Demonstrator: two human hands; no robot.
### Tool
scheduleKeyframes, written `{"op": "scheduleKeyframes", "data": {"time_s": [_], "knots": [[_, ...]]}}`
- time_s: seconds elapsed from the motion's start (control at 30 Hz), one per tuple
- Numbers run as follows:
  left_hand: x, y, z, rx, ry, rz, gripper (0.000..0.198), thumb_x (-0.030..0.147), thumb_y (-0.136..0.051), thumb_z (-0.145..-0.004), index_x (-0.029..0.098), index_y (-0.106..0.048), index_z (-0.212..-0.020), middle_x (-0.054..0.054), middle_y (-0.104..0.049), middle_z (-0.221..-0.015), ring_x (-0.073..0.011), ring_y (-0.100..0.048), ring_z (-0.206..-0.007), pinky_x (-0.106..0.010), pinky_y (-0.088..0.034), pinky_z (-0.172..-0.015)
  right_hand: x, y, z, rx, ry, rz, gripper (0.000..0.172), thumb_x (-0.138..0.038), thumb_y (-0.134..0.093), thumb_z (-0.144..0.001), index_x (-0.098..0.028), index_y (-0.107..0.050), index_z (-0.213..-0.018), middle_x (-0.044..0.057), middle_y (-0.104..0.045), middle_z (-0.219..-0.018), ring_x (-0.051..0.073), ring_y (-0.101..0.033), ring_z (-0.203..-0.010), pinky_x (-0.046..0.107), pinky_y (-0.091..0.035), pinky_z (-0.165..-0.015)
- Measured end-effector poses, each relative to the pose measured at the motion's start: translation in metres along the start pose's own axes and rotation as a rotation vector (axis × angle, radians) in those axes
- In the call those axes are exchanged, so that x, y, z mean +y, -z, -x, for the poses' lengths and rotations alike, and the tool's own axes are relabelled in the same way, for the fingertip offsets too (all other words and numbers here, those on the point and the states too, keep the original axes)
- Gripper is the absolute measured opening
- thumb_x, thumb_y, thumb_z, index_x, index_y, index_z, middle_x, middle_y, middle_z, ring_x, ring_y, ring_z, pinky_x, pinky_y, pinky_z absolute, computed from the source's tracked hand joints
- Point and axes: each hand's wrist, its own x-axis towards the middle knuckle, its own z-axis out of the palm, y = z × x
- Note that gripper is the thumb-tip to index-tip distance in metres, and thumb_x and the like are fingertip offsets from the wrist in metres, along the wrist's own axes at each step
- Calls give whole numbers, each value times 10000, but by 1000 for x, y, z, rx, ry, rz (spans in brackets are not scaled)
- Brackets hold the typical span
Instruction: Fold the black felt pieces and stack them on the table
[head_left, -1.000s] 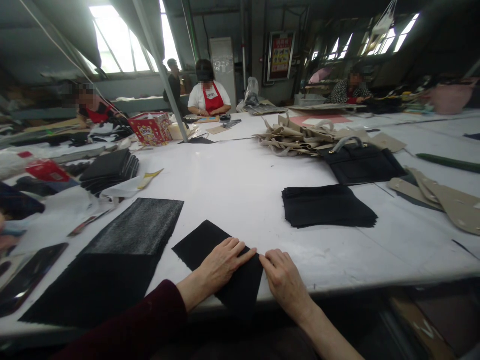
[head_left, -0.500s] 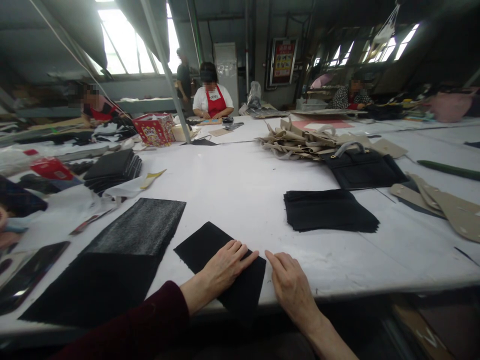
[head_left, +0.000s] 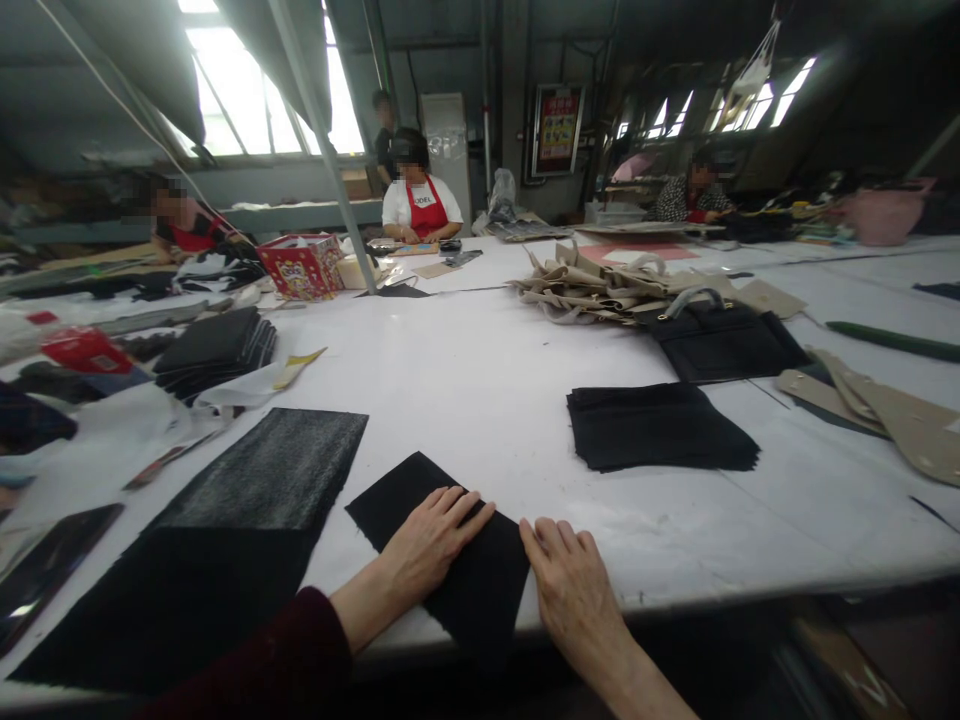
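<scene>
A black fabric piece [head_left: 390, 505] lies at the near edge of the white table [head_left: 465, 370], its lower corner hanging over the edge. My left hand [head_left: 427, 540] rests flat on it, fingers stretched out and close together. My right hand [head_left: 570, 585] lies flat beside the piece's right edge, fingers extended, touching the cloth's border and the table. Neither hand holds anything.
A long black fabric strip [head_left: 217, 540] lies to the left. A stack of black pieces [head_left: 656, 428] sits to the right, a black bag [head_left: 724, 340] and beige parts [head_left: 600, 285] behind it. Black stacks [head_left: 214, 345] and a red box [head_left: 300, 265] stand far left. Other people work at the back.
My left hand has slid slightly back toward me across the black piece, and my right hand has settled flatter by its right edge. The view has shifted a little.
</scene>
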Motion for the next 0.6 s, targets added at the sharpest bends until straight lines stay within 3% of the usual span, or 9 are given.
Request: {"op": "scheduleKeyframes", "data": {"time_s": [0.17,0.47,0.6], "knots": [[1,-3,0,3,21,17,669,47,-454,-836,219,-328,-1470,-93,-487,-1377,-282,-455,-1224,-409,-372,-1053,-8,-1,-12,-9,-15,69,623,-36,-559,-766,-203,-494,-1362,77,-585,-972,227,-506,-838,381,-342,-713],[-12,6,2,-10,77,179,664,-3,-441,-792,252,-440,-1406,-57,-509,-1386,-247,-495,-1204,-386,-430,-990,10,-2,5,15,5,8,544,-39,-560,-760,-189,-557,-1282,78,-611,-1086,221,-509,-878,370,-339,-730],[-11,11,0,-30,115,192,571,19,-420,-832,228,-503,-1357,-81,-545,-1340,-250,-539,-1141,-389,-456,-943,8,8,-8,1,-43,-63,533,-40,-551,-773,-210,-567,-1278,75,-612,-1091,231,-505,-919,376,-349,-778]]}}
